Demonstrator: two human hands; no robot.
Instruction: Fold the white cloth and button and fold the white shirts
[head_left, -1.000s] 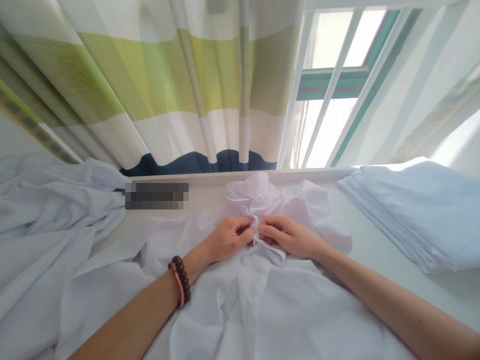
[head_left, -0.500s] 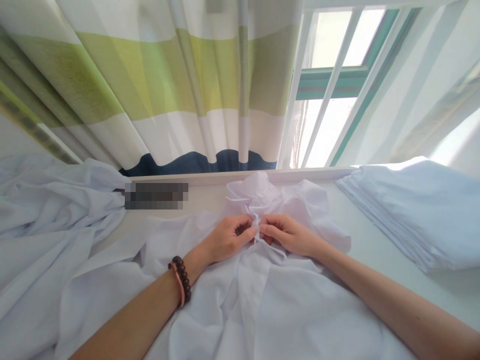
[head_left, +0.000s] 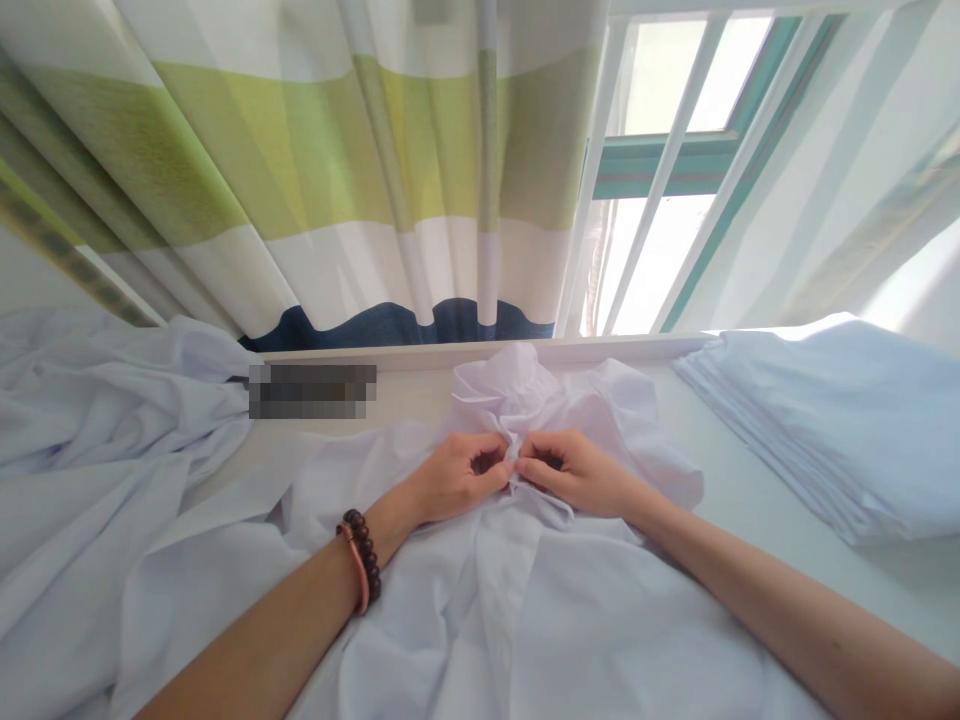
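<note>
A white shirt lies spread out in front of me, its collar bunched up at the far end. Just below the collar, my left hand pinches the front of the shirt between thumb and fingers. My right hand pinches the same spot from the other side, and the two thumbs almost meet. Whatever small part lies between the fingertips is hidden. A dark beaded bracelet and a pinkish band circle my left wrist.
On the right sits a stack of folded white garments. Rumpled white cloth is heaped at the left, beside a pixelated dark object. Behind the white table's raised edge hang a striped curtain and white bars before a window.
My right hand's fingers have shifted slightly, with the thumb now straighter and closer to the left thumb. The left hand and shirt stay nearly in place.
</note>
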